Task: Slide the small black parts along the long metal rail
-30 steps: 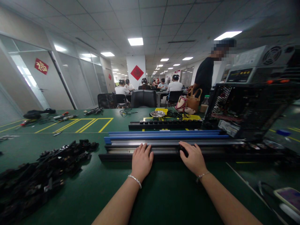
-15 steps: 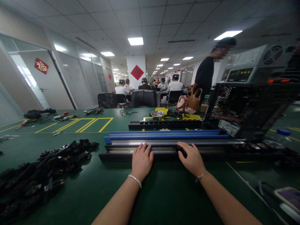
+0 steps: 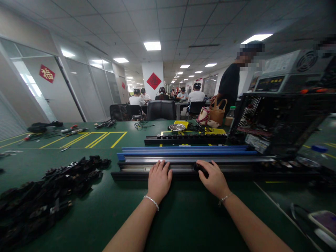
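My left hand (image 3: 159, 179) lies palm down across a long black rail (image 3: 131, 175) with a shiny metal channel, its fingers stretched out and slightly spread. To the right along the same rail, my right hand (image 3: 215, 177) has its thumb and fingers closed around a small black part (image 3: 200, 168). The part sits at the channel; its exact kind is mostly hidden by the fingers. Just behind runs a long blue rail (image 3: 183, 151) with a silvery face, parallel to the black one.
A heap of black parts (image 3: 52, 192) covers the table's left side. An open computer case (image 3: 273, 119) stands at the right. Farther back are a strip of black parts (image 3: 183, 140), a metal dish (image 3: 176, 127) and a tan bag (image 3: 217, 112). A phone (image 3: 324, 222) lies near right.
My right hand has slid a little to the left along the rail with the small black part. My left hand stays in place.
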